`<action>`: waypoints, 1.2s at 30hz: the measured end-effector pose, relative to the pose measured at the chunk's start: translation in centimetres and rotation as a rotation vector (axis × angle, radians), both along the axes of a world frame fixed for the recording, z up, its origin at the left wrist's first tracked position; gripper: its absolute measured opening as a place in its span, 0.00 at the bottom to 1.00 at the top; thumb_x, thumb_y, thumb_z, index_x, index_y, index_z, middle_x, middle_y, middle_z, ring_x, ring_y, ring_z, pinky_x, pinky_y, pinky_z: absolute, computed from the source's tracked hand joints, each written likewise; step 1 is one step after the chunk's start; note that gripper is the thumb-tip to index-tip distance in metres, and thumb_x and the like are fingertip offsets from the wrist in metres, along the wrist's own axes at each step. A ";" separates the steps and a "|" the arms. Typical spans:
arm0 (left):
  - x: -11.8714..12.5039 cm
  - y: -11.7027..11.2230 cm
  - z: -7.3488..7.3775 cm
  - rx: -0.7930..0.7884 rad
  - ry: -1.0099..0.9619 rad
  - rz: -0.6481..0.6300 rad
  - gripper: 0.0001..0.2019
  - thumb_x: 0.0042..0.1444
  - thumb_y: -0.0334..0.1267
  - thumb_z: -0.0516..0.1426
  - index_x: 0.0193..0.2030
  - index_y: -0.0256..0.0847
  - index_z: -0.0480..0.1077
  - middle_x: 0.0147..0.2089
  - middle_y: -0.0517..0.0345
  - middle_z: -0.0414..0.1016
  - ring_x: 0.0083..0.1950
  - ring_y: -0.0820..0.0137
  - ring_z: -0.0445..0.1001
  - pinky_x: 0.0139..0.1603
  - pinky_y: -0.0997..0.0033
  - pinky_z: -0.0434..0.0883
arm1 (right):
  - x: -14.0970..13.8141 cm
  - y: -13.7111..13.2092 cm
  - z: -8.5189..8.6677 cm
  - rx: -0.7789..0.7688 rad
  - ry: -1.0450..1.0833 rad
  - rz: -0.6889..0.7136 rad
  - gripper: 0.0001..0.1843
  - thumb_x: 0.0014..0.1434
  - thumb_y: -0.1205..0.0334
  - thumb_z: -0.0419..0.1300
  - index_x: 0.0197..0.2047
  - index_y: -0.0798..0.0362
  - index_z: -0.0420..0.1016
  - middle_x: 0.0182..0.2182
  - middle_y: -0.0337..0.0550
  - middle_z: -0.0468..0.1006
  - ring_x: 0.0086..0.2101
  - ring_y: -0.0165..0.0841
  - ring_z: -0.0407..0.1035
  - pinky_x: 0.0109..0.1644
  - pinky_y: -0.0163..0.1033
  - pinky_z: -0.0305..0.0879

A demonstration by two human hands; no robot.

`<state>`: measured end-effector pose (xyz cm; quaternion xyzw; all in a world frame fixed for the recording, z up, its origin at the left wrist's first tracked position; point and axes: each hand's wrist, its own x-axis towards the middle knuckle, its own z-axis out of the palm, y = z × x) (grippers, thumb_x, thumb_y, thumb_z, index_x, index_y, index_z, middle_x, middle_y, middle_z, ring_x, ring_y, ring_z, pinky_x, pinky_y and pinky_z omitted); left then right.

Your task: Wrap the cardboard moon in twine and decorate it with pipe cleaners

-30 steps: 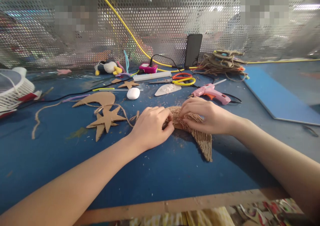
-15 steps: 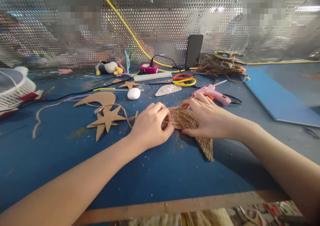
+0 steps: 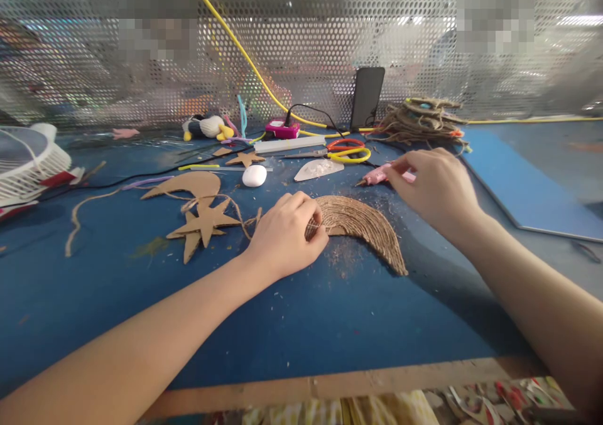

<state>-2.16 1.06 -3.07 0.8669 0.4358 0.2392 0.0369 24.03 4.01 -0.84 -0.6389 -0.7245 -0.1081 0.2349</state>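
A crescent (image 3: 370,221) covered in curved rows of brown twine lies flat on the blue table, a strip of bare cardboard showing along its inner edge. My left hand (image 3: 289,233) is closed on its left end, pinching near a strand of twine, and hides that end. My right hand (image 3: 436,183) is at the pink hot glue gun (image 3: 377,174), thumb and fingers curled over its body. The gun's nozzle points left, and the hand covers its handle. Left of my left hand are cardboard stars (image 3: 206,223), a bare cardboard crescent (image 3: 188,185) and loose twine (image 3: 75,215).
Beyond the hands lie a white egg-shaped piece (image 3: 254,176), scissors (image 3: 351,154), a glue-smeared pale scrap (image 3: 319,169) and a pink box (image 3: 282,129). A phone (image 3: 367,97) leans on the perforated metal screen. A white basket (image 3: 51,164) stands left, a blue board (image 3: 532,180) right.
My right hand has left the twine-covered crescent and moved right and away from me to the glue gun. The crescent's right end has swung slightly upward. My left hand stays put.
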 end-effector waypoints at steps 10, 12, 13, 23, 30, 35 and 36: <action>-0.1 0.1 0.0 -0.022 -0.015 -0.016 0.03 0.57 0.33 0.54 0.33 0.41 0.68 0.42 0.54 0.73 0.44 0.62 0.70 0.39 0.61 0.68 | 3.9 2.0 -1.9 -0.352 -0.184 -0.170 0.19 0.56 0.45 0.55 0.26 0.52 0.71 0.24 0.51 0.72 0.30 0.44 0.69 0.32 0.45 0.58; -0.1 0.1 0.0 -0.028 -0.016 -0.018 0.04 0.57 0.33 0.54 0.32 0.41 0.68 0.42 0.55 0.73 0.44 0.62 0.70 0.39 0.61 0.68 | 3.7 2.2 -1.9 -0.328 -0.164 -0.130 0.16 0.56 0.49 0.55 0.25 0.52 0.69 0.22 0.49 0.71 0.28 0.42 0.68 0.30 0.43 0.56; -0.1 0.2 0.0 -0.029 -0.018 -0.020 0.04 0.57 0.33 0.54 0.32 0.41 0.69 0.42 0.55 0.73 0.44 0.62 0.70 0.40 0.61 0.68 | 3.6 2.3 -1.8 -0.322 -0.148 -0.134 0.15 0.55 0.50 0.54 0.24 0.51 0.68 0.22 0.48 0.71 0.27 0.41 0.67 0.30 0.43 0.54; 0.0 0.1 0.0 -0.025 -0.022 -0.031 0.04 0.57 0.32 0.54 0.32 0.41 0.69 0.41 0.54 0.73 0.44 0.62 0.70 0.40 0.61 0.69 | 3.0 2.1 -1.7 -0.252 -0.014 -0.213 0.15 0.53 0.52 0.57 0.37 0.55 0.73 0.33 0.55 0.77 0.34 0.46 0.71 0.32 0.43 0.58; -0.1 0.2 -0.1 -0.042 -0.030 -0.034 0.04 0.57 0.32 0.54 0.32 0.40 0.69 0.41 0.54 0.73 0.44 0.63 0.70 0.40 0.62 0.68 | 2.3 2.2 -1.0 -0.133 0.189 -0.135 0.12 0.55 0.56 0.57 0.41 0.53 0.68 0.34 0.54 0.75 0.35 0.45 0.69 0.36 0.46 0.61; -0.1 0.2 -0.2 -0.041 -0.040 -0.033 0.03 0.57 0.31 0.55 0.33 0.40 0.69 0.41 0.56 0.73 0.44 0.63 0.69 0.41 0.62 0.68 | 1.3 2.1 -1.5 0.040 0.097 0.191 0.11 0.53 0.58 0.61 0.36 0.49 0.61 0.33 0.46 0.68 0.33 0.40 0.64 0.36 0.47 0.63; -0.1 0.2 -0.2 -0.041 -0.040 -0.031 0.03 0.57 0.31 0.55 0.33 0.40 0.69 0.41 0.56 0.73 0.44 0.63 0.69 0.41 0.62 0.68 | 1.1 2.1 -1.6 0.072 0.070 0.253 0.11 0.53 0.58 0.61 0.35 0.49 0.60 0.33 0.45 0.67 0.33 0.40 0.64 0.36 0.47 0.63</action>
